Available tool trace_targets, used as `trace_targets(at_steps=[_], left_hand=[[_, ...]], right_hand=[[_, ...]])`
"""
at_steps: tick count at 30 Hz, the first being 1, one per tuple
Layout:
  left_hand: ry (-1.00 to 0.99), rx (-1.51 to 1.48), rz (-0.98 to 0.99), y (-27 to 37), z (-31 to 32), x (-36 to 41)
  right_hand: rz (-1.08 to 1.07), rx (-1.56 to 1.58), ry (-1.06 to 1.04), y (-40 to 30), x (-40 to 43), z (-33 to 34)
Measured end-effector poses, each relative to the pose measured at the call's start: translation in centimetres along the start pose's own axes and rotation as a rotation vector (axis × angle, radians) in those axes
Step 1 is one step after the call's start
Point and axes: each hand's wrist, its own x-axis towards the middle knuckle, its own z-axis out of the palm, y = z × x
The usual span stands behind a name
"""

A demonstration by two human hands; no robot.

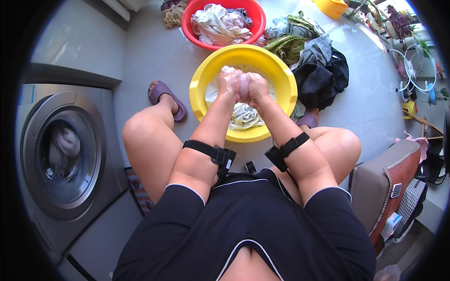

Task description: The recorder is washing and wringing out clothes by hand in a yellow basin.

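Observation:
My left hand (227, 84) and my right hand (257, 87) are close together over a yellow plastic basin (198, 87). Between them they squeeze a wet, pale pinkish cloth (244, 86). White suds cling to my left hand, and part of the cloth is hidden by my fingers. Below my wrists, a white patterned garment (245, 116) lies bunched in the basin. Bubbly, cloudy water (272, 93) shows around it.
Behind the basin, a red tub (185, 26) holds pale laundry. Dark and green clothes (313, 66) are heaped on the tiled floor at right. A front-loading washing machine (65, 154) with laundry inside stands left. At right is a padded seat (378, 175) with a cover.

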Motion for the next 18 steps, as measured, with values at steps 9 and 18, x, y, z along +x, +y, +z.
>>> trace_targets(at_steps=[9,18], left_hand=[[0.039,0.128,0.165,-2.1,0.0,1.6],[0.063,0.475,0.410,-1.3,1.3,-0.8]], right_hand=[[0.305,0.177,-0.054,0.4,0.4,-0.2],[0.493,0.268,-0.182,1.3,1.1,-1.4]])
